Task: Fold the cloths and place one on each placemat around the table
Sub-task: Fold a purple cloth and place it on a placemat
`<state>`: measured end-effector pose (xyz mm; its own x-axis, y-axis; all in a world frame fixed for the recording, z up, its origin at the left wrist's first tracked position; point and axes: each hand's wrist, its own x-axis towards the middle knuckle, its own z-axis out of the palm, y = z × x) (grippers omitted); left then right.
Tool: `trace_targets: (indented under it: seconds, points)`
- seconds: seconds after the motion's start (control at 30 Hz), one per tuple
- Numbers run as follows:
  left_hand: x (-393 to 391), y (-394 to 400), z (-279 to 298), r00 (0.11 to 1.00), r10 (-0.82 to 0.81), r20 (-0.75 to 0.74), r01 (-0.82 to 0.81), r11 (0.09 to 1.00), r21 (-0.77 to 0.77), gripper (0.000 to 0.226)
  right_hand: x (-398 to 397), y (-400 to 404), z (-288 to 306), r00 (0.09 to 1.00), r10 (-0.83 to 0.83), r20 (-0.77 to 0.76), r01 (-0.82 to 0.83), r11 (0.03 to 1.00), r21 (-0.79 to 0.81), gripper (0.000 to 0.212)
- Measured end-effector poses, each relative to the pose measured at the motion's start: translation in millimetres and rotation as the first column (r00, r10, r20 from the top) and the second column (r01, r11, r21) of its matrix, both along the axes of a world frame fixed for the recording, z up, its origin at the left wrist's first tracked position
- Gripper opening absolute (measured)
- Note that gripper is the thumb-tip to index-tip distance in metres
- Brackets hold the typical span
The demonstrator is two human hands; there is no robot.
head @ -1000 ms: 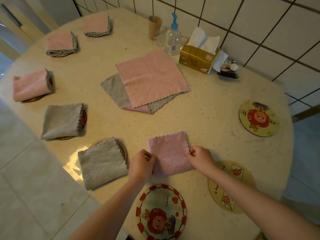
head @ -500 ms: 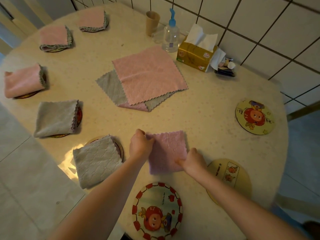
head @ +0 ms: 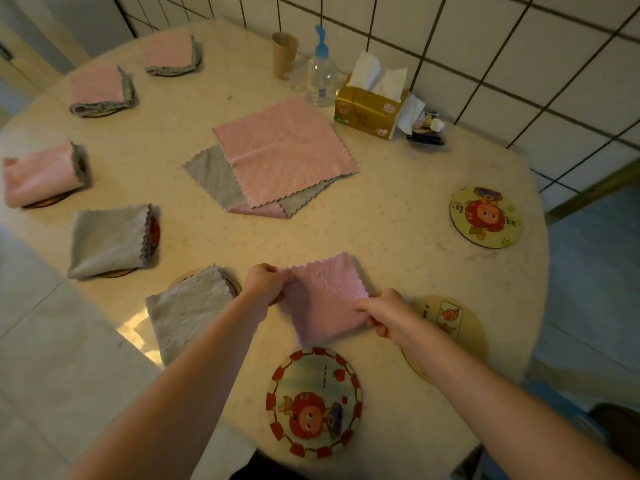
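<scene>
Five placemats mostly hidden under folded cloths; right hand point(head: 389, 315) covers sixth's edge.

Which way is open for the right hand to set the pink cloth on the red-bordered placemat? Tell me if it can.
Probably yes. The right hand pinches the folded pink cloth, and the red-bordered placemat lies bare just nearer the person, nothing between them.

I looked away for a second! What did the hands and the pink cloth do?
The left hand slid up to pinch the folded pink cloth at its far left corner. The right hand slipped down to pinch the near right edge. The cloth turned slightly on the table. Other cloths and mats stayed put.
</scene>
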<state>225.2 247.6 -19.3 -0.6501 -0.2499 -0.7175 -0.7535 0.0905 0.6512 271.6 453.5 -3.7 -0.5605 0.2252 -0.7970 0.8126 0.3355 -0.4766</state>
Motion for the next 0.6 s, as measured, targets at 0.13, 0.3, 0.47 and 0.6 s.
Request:
trace_targets:
  seconds: [0.13, 0.3, 0.47, 0.6]
  points:
    - [30.8, -10.0, 9.1, 0.999, 0.039, -0.031, -0.035, 0.99, 0.134, 0.024, 26.8, 5.5, 17.1, 0.997, 0.016, -0.076, -0.019, 0.999, -0.042, 0.011]
    - [87.2, -22.4, 16.8, 1.0, 0.021, -0.011, -0.017, 0.966, 0.259, 0.023, 82.3, 6.7, 10.2, 0.993, -0.104, -0.062, 0.089, 0.973, -0.212, 0.026]
    - [149.0, -27.9, 15.0, 1.0, 0.031, -0.007, -0.028, 0.964, 0.263, 0.026, 137.6, 6.8, 0.5, 0.995, -0.07, -0.069, 0.052, 0.969, -0.243, 0.023]
    - [180.3, -27.5, 7.1, 0.999, 0.039, -0.03, -0.033, 0.984, 0.178, 0.024, 163.6, 5.7, -6.6, 0.993, 0.004, -0.117, -0.024, 0.984, -0.174, 0.019]
